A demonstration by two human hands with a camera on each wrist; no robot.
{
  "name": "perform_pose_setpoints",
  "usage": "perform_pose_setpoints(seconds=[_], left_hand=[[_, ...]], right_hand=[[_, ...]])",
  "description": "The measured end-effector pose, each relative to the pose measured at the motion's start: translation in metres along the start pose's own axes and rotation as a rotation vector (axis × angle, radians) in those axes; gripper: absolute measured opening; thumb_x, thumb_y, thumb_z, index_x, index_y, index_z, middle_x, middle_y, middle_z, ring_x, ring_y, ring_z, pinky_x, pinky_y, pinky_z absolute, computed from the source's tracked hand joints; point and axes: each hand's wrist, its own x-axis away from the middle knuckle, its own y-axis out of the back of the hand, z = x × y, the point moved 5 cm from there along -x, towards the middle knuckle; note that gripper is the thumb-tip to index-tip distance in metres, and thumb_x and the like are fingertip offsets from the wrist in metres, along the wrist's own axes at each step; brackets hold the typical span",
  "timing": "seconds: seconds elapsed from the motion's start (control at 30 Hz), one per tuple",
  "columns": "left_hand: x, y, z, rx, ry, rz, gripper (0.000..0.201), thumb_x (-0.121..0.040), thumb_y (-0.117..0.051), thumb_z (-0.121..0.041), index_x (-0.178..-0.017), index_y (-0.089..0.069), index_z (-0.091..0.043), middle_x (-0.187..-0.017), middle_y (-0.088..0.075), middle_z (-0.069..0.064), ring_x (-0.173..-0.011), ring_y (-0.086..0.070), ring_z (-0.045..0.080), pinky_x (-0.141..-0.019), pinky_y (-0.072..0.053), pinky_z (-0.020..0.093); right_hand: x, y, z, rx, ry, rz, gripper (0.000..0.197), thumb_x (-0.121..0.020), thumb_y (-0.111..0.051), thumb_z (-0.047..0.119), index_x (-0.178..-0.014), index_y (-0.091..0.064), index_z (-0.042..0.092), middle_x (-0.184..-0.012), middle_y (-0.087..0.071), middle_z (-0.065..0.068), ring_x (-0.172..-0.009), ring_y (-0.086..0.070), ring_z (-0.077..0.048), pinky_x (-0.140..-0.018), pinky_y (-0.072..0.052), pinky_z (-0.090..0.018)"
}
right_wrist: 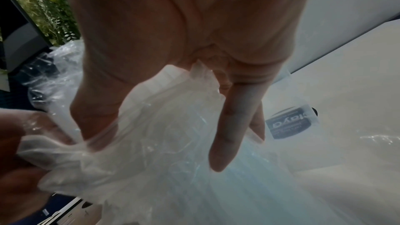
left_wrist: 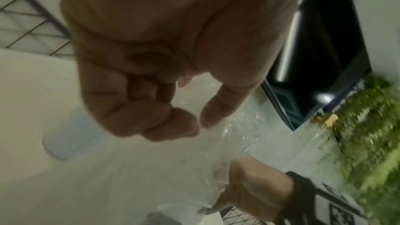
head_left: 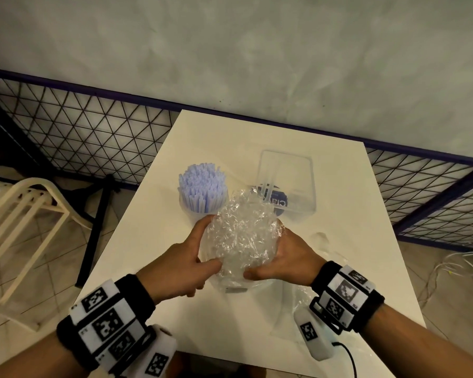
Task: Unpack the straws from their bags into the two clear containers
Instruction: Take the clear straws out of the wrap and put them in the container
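Crumpled clear bag (head_left: 243, 236) clutched between left hand (head_left: 175, 268) and right hand (head_left: 287, 257); nearly empty container (head_left: 287, 181) lies just beyond right hand, nearer it.

- A café or eatery seating area is suggested.
- A small square white table (head_left: 306, 137) is set against a black wire-mesh partition with a purple rail (head_left: 88, 132) (a grey plastered wall rises behind it).
- A cream plastic chair (head_left: 25, 203) is seen on a tiled floor (head_left: 52, 263).
- Green foliage (left_wrist: 368, 134) is glimpsed nearby.
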Motion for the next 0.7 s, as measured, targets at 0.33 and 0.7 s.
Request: perform_pose_setpoints(seconds=[0.33, 0.7], left_hand=[[-0.001, -0.010, -0.001, 0.717, -0.021, -0.111, 0.078, -0.090, -0.051, 0.014, -0.142, -0.032, -0.042, -0.072, -0.062, 0.021, -0.085, -0.072, 0.045, -0.077, -0.062, 0.044], [-0.027, -0.003, 0.048, -0.030, -0.177, -0.113, 0.107, -0.060, -0.090, -0.046, -0.133, -0.013, -0.063, -0.123, -0.040, -0.015, -0.113, -0.046, 0.001, -0.096, -0.036, 0.016]], right_hand=[[-0.001, -0.006, -0.002, -0.014, 0.040, -0.021, 0.078, -0.061, -0.090, 0.001, -0.125, -0.050, 0.019, -0.096, -0.070, 0.017, -0.089, -0.067, 0.003, -0.074, -0.048, -0.011], [0.007, -0.011, -0.023, -0.036, -0.008, 0.027, 0.104, -0.053, -0.098, 0.021, -0.138, -0.039, 0.029, -0.123, -0.064, 0.014, -0.114, -0.061, 0.001, -0.098, -0.047, -0.017]])
